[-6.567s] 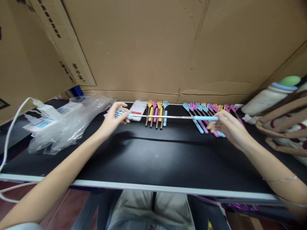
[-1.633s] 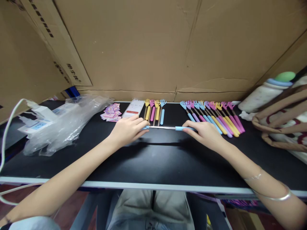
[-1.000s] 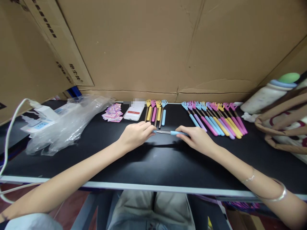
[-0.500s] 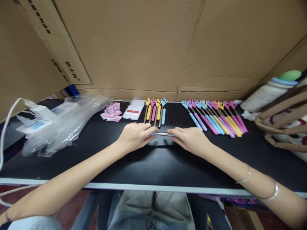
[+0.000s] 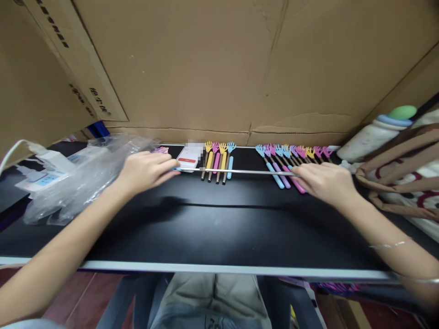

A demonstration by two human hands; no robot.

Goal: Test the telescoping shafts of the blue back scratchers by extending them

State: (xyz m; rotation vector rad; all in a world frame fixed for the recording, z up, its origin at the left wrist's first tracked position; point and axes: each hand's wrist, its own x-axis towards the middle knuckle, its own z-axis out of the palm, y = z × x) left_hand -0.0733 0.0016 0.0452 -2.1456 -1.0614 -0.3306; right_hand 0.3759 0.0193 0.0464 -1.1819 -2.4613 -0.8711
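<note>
A telescopic back scratcher (image 5: pixel 236 172) with a thin metal rod is stretched out long between my two hands, just above the black table (image 5: pixel 219 228). My left hand (image 5: pixel 146 169) is closed on its claw end, near the phone. My right hand (image 5: pixel 325 182) is closed on its handle end, over the right-hand row of scratchers. The claw and the handle are hidden inside my fingers.
A small group of collapsed scratchers (image 5: pixel 217 160) lies behind the rod, and a longer coloured row (image 5: pixel 291 155) lies to the right. A phone (image 5: pixel 188 157), a plastic bag (image 5: pixel 82 178), a power strip (image 5: pixel 37 176), a bottle (image 5: pixel 373 135) and a cloth bag (image 5: pixel 404 183) ring the table. Cardboard walls the back.
Half a second ago my hands were close together with the scratcher pushed short. They have since moved far apart, and the rod is pulled out long again.
</note>
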